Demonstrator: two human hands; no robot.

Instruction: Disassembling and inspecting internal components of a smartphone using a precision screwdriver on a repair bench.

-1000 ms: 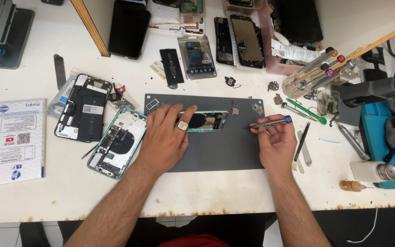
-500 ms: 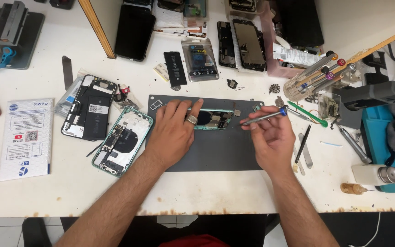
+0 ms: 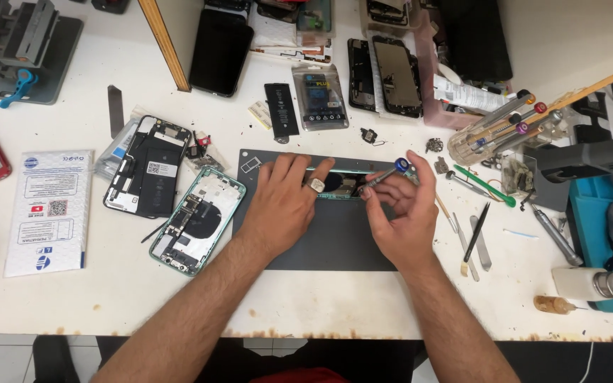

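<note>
- The left hand [image 3: 285, 206] lies flat on the green phone frame [image 3: 349, 183], fingers spread and pressing it onto the dark grey work mat [image 3: 335, 241] in the middle of the tabletop [image 3: 108, 298]; a ring sits on one finger.
- The right hand [image 3: 406, 213] pinches a thin screwdriver [image 3: 384, 174] with a blue cap between thumb and fingertips, its tip angled down into the frame's open inside.
- The tip could slip off a screw and scratch or pierce the parts inside (they look small and crowded, though the hands hide much of them); a tilted driver or too much push would likely cause it.
- A freed screw could roll off the mat and vanish among the loose bits near the top right edge of the mat.
- If the left hand lifts, the frame may slide under the driver's push.
- Close on the left, another opened green phone [image 3: 196, 220] and an opened black phone [image 3: 147, 174] lie just beside the mat, within reach of the left forearm, which could knock them.
- To the right, tweezers [image 3: 475, 230], a green-handled tool [image 3: 484, 188] and a clear holder of screwdrivers [image 3: 505, 128] crowd the right hand's side.
- Farther up lie a loose battery [image 3: 278, 108], a bagged part [image 3: 318, 96] and a black phone [image 3: 220, 50], well apart from the work.
</note>
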